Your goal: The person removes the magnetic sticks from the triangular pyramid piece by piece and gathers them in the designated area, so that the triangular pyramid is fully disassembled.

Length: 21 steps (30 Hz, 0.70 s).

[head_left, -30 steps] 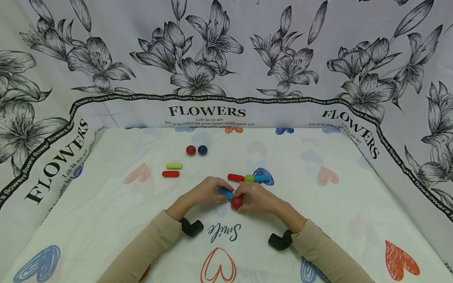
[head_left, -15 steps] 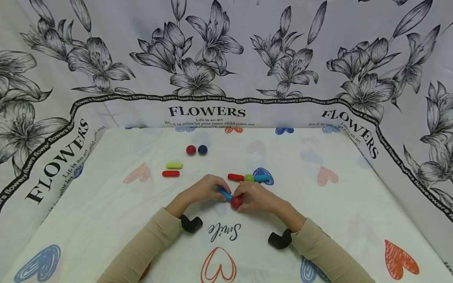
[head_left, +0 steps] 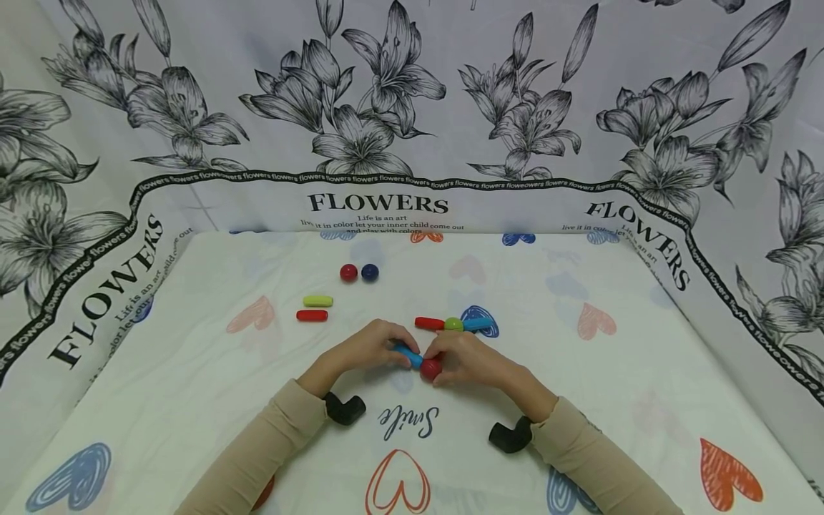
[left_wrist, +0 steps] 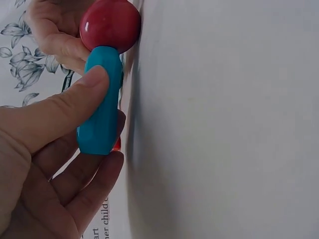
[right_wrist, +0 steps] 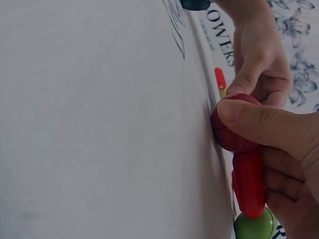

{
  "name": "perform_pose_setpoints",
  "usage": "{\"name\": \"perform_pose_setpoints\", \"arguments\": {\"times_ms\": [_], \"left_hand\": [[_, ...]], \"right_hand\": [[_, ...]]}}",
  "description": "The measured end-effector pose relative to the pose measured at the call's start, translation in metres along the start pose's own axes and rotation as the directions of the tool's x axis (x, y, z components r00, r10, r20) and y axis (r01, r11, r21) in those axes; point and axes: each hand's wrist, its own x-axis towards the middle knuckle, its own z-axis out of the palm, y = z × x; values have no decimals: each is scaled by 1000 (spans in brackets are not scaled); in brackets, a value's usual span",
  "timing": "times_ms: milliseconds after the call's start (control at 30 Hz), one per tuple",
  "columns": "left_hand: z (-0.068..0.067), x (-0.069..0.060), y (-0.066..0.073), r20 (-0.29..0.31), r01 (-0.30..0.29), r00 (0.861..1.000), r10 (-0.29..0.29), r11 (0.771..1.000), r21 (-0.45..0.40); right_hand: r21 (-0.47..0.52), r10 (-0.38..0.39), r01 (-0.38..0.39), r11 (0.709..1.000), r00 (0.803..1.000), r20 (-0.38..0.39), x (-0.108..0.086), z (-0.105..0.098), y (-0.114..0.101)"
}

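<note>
A blue stick point(head_left: 407, 355) is pinched between thumb and fingers of the left hand point(head_left: 368, 346). Its far end meets a red ball point(head_left: 430, 369), which the right hand point(head_left: 478, 360) grips. The left wrist view shows the blue stick point(left_wrist: 102, 109) in line with the red ball point(left_wrist: 110, 26), touching it; whether they are joined cannot be told. In the right wrist view the right thumb lies across the red ball point(right_wrist: 235, 130). Just behind the hands lie a red stick point(head_left: 428, 323), a green ball point(head_left: 453, 325) and another blue stick point(head_left: 477, 324) in a row.
Left of the hands, a yellow-green stick point(head_left: 318, 302) lies behind a red stick point(head_left: 312, 315). Farther back sit a second red ball point(head_left: 348, 272) and a dark blue ball point(head_left: 370, 272). A printed white cloth point(head_left: 618, 372) covers the table, and a flowered curtain hangs behind.
The left hand and its blue stick have shifted slightly left and tilted a little. The right hand stays on the red ball, almost still.
</note>
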Motion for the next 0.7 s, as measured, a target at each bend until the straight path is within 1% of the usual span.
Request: {"name": "perform_pose_setpoints", "arguments": {"times_ms": [167,333,400,567,700], "left_hand": [[0,-1,-1,-3,-3,1000,3,1000,-7],[-7,-9,-2,-44,53,998,-54,998,-19],[-10,-13,-2,-67,63,996,-64,998,-19],[-16,-21,-3,-113,29,993,-27,999,18],[-18,-28,-4,-159,17,987,-12,999,29]], "right_hand": [[7,-5,5,1000,1000,0,-1,-1,0],[-9,8,-7,1000,1000,11,-2,-1,-1],[-13,18,-18,1000,1000,16,-2,-2,-2],[-19,30,-29,999,999,23,-2,-3,-3],[-26,34,-33,999,999,25,-1,-3,-4]]}}
